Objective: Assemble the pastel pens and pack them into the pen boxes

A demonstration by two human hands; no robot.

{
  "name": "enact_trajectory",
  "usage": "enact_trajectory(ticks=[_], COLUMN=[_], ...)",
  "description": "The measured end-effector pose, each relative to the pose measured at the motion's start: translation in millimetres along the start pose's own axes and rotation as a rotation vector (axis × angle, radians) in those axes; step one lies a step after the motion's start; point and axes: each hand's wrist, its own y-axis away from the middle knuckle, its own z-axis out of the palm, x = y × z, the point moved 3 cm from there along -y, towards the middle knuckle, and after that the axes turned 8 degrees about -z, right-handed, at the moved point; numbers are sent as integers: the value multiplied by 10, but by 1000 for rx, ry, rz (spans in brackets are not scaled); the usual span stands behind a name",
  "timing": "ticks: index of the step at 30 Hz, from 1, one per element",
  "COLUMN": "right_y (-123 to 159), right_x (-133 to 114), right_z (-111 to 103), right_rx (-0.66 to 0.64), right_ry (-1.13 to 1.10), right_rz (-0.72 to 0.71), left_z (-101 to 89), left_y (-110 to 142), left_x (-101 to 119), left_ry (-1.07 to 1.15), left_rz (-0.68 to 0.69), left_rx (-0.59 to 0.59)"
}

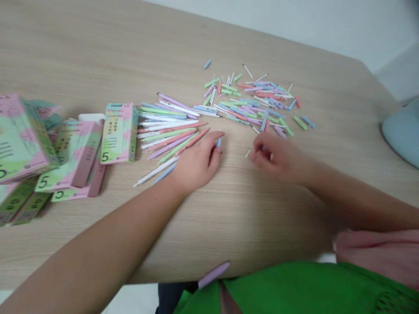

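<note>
My left hand (198, 163) is closed over the table, thumb and fingers pinching a blue pen piece (218, 142) with a thin white tip upward. Under and beside that hand lies a fan of slim pens (173, 131) in white, purple, green, coral and blue. My right hand (276, 158) is curled and blurred by motion; something pale shows among its fingers, too unclear to name. Next to its fingertips lies a small green piece (248, 153). Just beyond is a loose heap of short coloured pen parts and thin white refills (252, 104).
Printed pink and green pen boxes (78, 152) are piled at the left, one box (118, 133) standing apart beside the pens. A purple object (214, 274) sticks up at the table's front edge. A pale blue rounded object (402, 131) is at the far right.
</note>
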Motion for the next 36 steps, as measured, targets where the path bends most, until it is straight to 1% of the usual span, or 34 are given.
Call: enact_trajectory(ticks=[1,2,3,4,6,9,11,12,14,17,20,22,24,26,28,32,34,36], right_y=[176,326,449,548,696,842,906,927,950,975,1002,990,918,767,552,102,-101,-292], right_x=[-245,-456,-637,-793,-1051,-1346,-1484,-1535,-1606,-1684,-1748,-1747,-1650,-1407,-1015,-120,227,474], right_z=[121,232,331,414,544,679,766,809,876,922,924,910,883,831,740,492,399,351], right_rx=[-128,-220,-287,-325,-354,-290,-264,-263,-269,-270,-261,-260,-265,-262,-240,-194,-175,-155], right_ry=[-77,-121,-150,-160,-163,-126,-54,-16,45,75,54,31,29,72,148,297,325,323], right_rz=[-66,-97,-115,-133,-199,-390,-492,-513,-506,-479,-508,-543,-557,-502,-353,-42,67,146], left_z=[5,11,17,22,28,31,32,32,35,45,54,52,42,26,14,25,46,66], left_y=[-3,-5,-5,-4,-2,2,2,1,-3,-10,-14,-13,-11,-9,-12,-34,-44,-47], left_x=[-3,-4,-3,-1,5,16,22,25,30,28,15,11,13,14,5,-56,-88,-106], left_ry=[3,6,9,15,31,42,37,35,39,62,73,68,64,74,104,196,289,416], left_rz=[-1,-2,-1,-1,5,20,31,35,45,63,69,68,62,47,25,-31,-55,-68], left_rx=[3,4,6,8,19,33,34,35,38,43,45,41,36,34,29,14,-3,-16])
